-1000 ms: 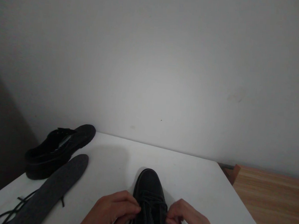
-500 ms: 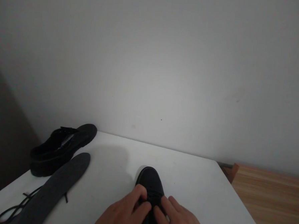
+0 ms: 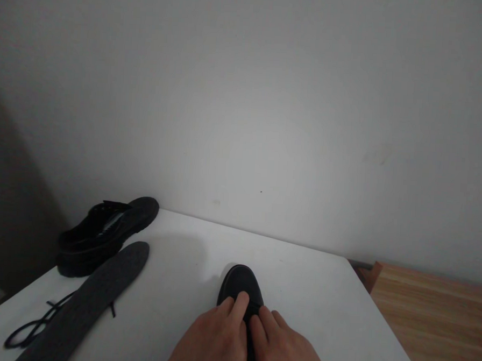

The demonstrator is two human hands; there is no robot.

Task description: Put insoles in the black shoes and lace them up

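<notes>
A black lace-up shoe (image 3: pixel 241 280) stands on the white table, its toe pointing away from me. Over its instep lies my left hand (image 3: pixel 214 335), fingers bent together, with one finger pressing near the base of the toe. My right hand (image 3: pixel 285 342) is closed at the shoe's right side, fingertips curled against the lacing area. Between them the hands cover most of the upper, so the laces and anything pinched there cannot be made out.
At the left are a second black shoe (image 3: pixel 94 243), a dark grey insole (image 3: pixel 97 297) and a loose black shoelace (image 3: pixel 41 323) partly under it. A pale wall (image 3: pixel 268 122) closes off the back of the white table (image 3: pixel 324 292). A wooden surface (image 3: pixel 428 314) lies to the right.
My left hand has slid forward and right over the shoe, one finger now stretched toward the toe. My right hand has drawn in closer to the lacing. The view has shifted slightly.
</notes>
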